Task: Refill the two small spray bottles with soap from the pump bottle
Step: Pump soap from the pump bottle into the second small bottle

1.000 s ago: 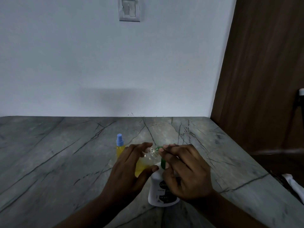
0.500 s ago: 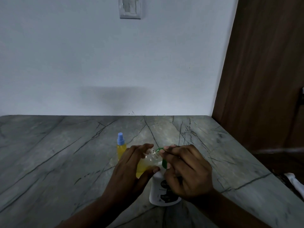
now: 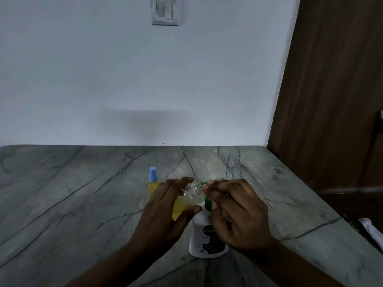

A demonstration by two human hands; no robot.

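Largest risk, in my judgement: the pump bottle (image 3: 199,237) tipping. It stands on the counter (image 3: 83,193) with only the right grip (image 3: 238,212) on it. That grip is curled over the green pump head (image 3: 207,203), and a hard off-centre press could push the bottle over.

Next risk: soap missing its target. The left grip (image 3: 163,212) is wrapped round the uncapped spray bottle (image 3: 186,201), which it holds tilted above the counter. The clear neck sits right at the green spout tip, and the opening is narrow. A small shift of either grip would put soap on the fingers or the counter.

Lesser risk: overfilling. Yellow liquid already shows in the tilted bottle, but the left grip covers much of the body, so I cannot read the level.

Surroundings: a brown door (image 3: 331,100) stands at the right, and a switch plate (image 3: 164,10) is on the wall. A white cloth (image 3: 371,230) lies past the counter's right edge. The second spray bottle (image 3: 153,183), blue-capped, stands just behind the left grip. A careless withdrawal could knock it. Its removed cap is not in view.
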